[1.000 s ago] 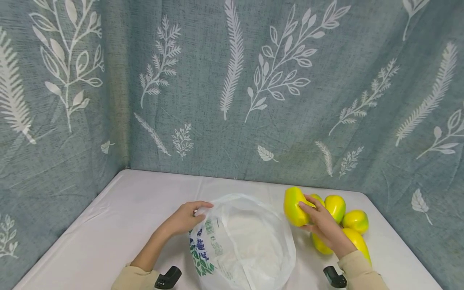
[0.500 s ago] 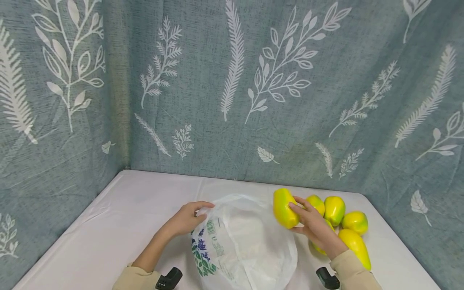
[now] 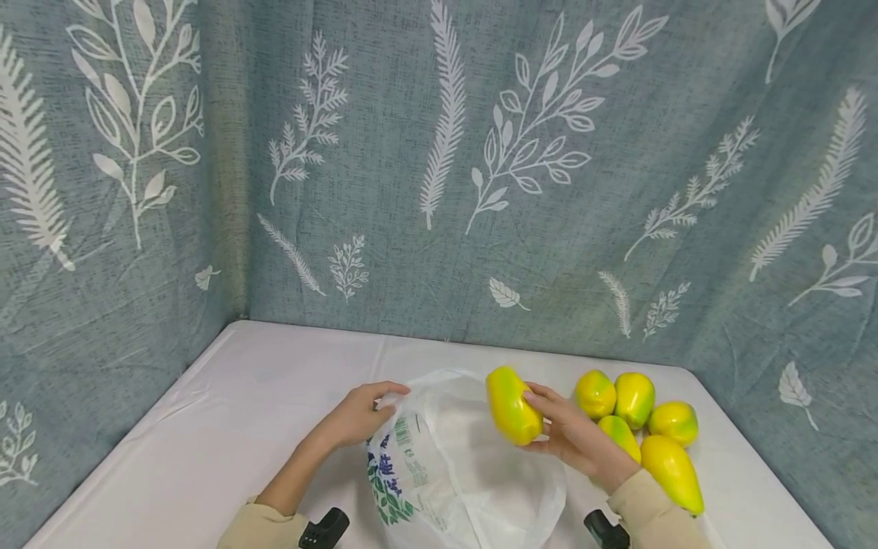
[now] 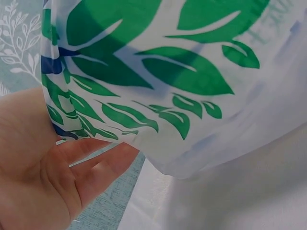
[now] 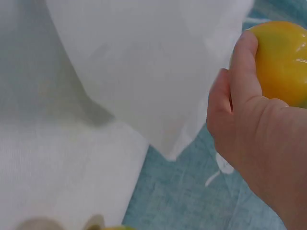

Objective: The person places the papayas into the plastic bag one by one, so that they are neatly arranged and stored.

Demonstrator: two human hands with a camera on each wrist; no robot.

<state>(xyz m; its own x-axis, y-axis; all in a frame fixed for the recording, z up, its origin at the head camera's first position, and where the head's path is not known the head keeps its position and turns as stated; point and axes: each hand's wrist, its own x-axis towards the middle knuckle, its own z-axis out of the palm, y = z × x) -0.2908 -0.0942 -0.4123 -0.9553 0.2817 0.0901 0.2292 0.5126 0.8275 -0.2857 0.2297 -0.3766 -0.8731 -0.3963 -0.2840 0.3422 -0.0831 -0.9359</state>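
Observation:
My left hand [image 3: 355, 415] pinches the left rim of a white plastic bag [image 3: 439, 476] printed with green leaves and blue lettering. The bag stands with its mouth open toward me. In the left wrist view some fingers [image 4: 103, 172] show below the printed side [image 4: 192, 81]; the fingertips at the rim are hidden. A shiny yellow-green mango [image 3: 511, 408] is held in my right hand [image 3: 572, 435], above the bag's mouth toward its right side. The right wrist view shows the thumb side of that hand [image 5: 259, 124] against the mango [image 5: 283, 62], beside the bag's outer wall [image 5: 153, 72].
Several more mangoes [image 3: 634, 400] lie grouped on the white table [image 3: 295, 366] to the right of the bag, one longer mango [image 3: 671, 473] nearest me. A grey-green curtain [image 3: 384, 175] with white leaf patterns hangs behind and along both sides.
My right hand has carried the mango leftward from beside the other mangoes to over the bag's mouth. My left hand keeps its hold on the rim, nearly still.

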